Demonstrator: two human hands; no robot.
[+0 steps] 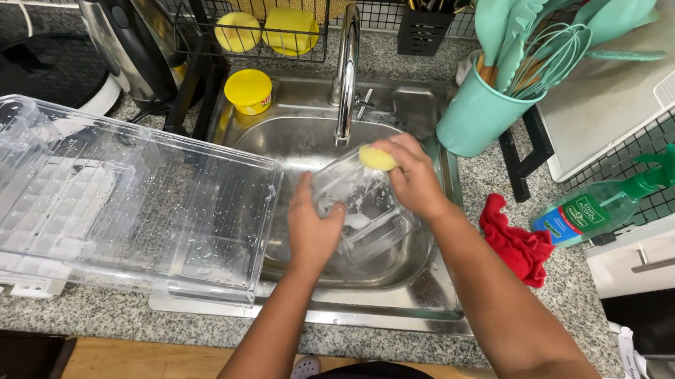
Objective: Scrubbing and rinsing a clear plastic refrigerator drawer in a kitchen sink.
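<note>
Green spray bottle [611, 200] w/ blue label, counter right of sink [407, 302].

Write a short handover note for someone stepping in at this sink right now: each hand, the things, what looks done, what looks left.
Left hand: grips the clear plastic container over the sink.
Right hand: presses a yellow sponge on the container's rim.
Done: a large clear tray rests wet on the counter, left of the sink.
Left: the container shows suds, not yet rinsed.

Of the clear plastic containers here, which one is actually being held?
The small clear container over the sink, gripped by the left hand; the right hand presses a yellow sponge on it. The large clear bin lies untouched on the counter.
</note>
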